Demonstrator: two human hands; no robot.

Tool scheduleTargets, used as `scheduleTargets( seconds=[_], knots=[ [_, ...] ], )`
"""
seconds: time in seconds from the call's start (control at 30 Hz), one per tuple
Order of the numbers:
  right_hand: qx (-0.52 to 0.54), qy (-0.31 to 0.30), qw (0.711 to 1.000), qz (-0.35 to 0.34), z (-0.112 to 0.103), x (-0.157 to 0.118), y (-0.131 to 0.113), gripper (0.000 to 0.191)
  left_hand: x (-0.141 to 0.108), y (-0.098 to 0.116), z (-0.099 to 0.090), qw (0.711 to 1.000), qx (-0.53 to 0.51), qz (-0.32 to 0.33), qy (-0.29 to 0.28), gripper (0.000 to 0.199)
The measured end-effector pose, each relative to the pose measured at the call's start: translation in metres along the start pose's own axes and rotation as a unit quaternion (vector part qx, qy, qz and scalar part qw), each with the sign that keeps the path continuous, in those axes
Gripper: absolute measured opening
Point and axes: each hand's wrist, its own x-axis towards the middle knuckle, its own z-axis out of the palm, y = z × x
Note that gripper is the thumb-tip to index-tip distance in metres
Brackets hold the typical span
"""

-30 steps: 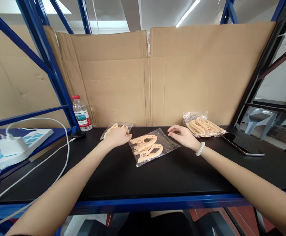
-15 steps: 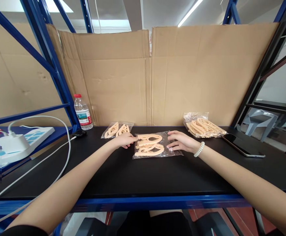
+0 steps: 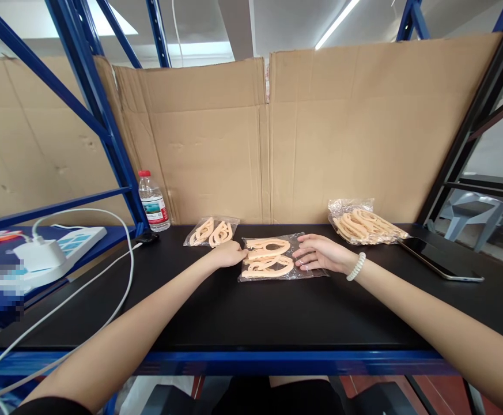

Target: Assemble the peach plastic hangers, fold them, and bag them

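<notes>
A clear plastic bag with pale beige looped pieces inside lies flat on the black tabletop. My left hand is closed at the bag's left edge, thumb and fingers pinching it. On the other side, my right hand, with a pale beaded bracelet at the wrist, rests its fingers slightly apart over the bag's right part and grips nothing visible. Behind my left hand is a smaller clear bag with similar beige loops. A fuller bag of such loops lies beyond my right hand.
A dark phone lies at the right. On the left are a red-capped water bottle, a small black object, a white power strip and a looping white cable. Cardboard panels stand behind, framed by blue posts.
My left fingers have curled in more at the bag's edge. My right fingers have come down a little over the bag's right side. The whole view has shifted slightly.
</notes>
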Motion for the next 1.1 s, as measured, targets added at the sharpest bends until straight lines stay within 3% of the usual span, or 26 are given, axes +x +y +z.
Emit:
scheduleTargets(
  seconds=[0.17, 0.43, 0.67, 0.77, 0.9, 1.1],
  knots=[
    [0.004, 0.006, 1.000, -0.005, 0.001, -0.001, 0.001, 0.029, 0.005, -0.003, 0.008, 1.000, 0.001, 0.010, -0.021, 0.023],
    [0.002, 0.012, 1.000, -0.017, 0.000, 0.000, 0.001, 0.032, 0.006, -0.003, 0.010, 0.999, 0.008, 0.003, 0.033, 0.036],
    [0.004, 0.033, 0.999, -0.018, 0.007, -0.002, 0.002, 0.033, 0.008, 0.001, 0.012, 0.998, -0.035, 0.016, 0.055, 0.020],
    [-0.005, 0.048, 0.999, -0.013, 0.008, -0.003, 0.002, 0.031, 0.008, 0.009, 0.001, 0.994, -0.068, 0.028, 0.082, 0.020],
    [-0.004, 0.067, 0.998, -0.020, 0.004, -0.001, 0.002, 0.032, 0.006, 0.035, -0.025, 0.986, -0.096, 0.071, 0.116, 0.015],
    [-0.046, 0.093, 0.995, -0.007, -0.005, 0.003, 0.000, 0.034, 0.016, 0.072, -0.062, 0.980, -0.113, 0.138, 0.085, 0.012]
  ],
)
